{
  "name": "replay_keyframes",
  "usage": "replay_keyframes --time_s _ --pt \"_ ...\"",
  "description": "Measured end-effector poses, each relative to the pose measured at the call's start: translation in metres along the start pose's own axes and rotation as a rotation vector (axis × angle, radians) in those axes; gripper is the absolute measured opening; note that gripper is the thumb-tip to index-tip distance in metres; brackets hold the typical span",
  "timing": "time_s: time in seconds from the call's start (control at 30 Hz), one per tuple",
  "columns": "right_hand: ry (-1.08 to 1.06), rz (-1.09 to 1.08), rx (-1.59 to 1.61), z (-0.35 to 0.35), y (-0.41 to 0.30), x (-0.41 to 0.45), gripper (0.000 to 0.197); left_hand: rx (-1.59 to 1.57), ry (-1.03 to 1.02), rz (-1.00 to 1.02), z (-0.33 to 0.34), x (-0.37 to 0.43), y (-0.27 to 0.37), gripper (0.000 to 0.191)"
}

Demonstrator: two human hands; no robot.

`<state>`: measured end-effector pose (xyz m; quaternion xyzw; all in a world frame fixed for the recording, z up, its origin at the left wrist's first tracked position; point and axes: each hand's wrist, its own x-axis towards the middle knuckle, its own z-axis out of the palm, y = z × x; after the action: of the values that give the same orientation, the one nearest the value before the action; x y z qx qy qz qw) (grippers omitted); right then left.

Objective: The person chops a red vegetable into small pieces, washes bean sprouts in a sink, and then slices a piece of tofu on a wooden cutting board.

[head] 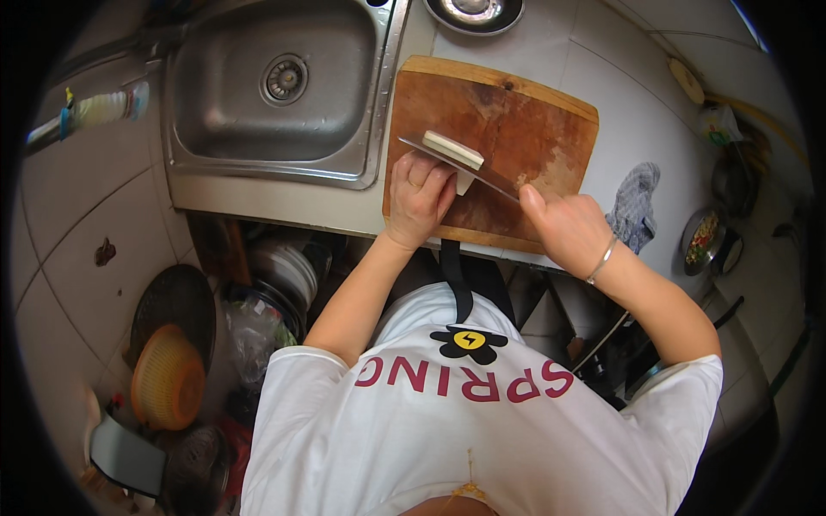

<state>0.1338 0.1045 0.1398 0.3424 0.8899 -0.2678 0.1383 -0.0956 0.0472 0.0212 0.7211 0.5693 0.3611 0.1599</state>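
A wooden cutting board [497, 122] lies on the counter to the right of the sink. My right hand [568, 226] grips the handle end of a kitchen knife [497, 180], whose blade slants up and left across the board. Just beyond the blade lies a pale, cream-coloured block of food [453, 149]; its kind I cannot tell. On the near side of the blade, my left hand [418, 193] holds another pale piece [463, 182] with curled fingers close to the blade. Part of that piece is hidden by the fingers and the knife.
A stainless steel sink [219, 84] adjoins the board's left side. Beyond the board stands a metal bowl [476, 13]. A grey cloth [634, 200] lies right of my right hand, with a bowl of chopped food [703, 240] farther right. An orange colander [169, 380] stands low at left.
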Motion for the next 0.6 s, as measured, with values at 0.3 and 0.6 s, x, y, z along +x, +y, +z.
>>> replay_keyframes --time_s 0.3,0.6 --pt "0.092 -0.016 -0.069 0.052 0.011 0.007 0.031 -0.105 0.047 0.035 -0.042 0.027 0.023 0.028" --pt "0.127 0.017 -0.052 0.047 0.0 0.007 0.025 0.31 -0.413 0.077 -0.045 0.079 0.048 0.019"
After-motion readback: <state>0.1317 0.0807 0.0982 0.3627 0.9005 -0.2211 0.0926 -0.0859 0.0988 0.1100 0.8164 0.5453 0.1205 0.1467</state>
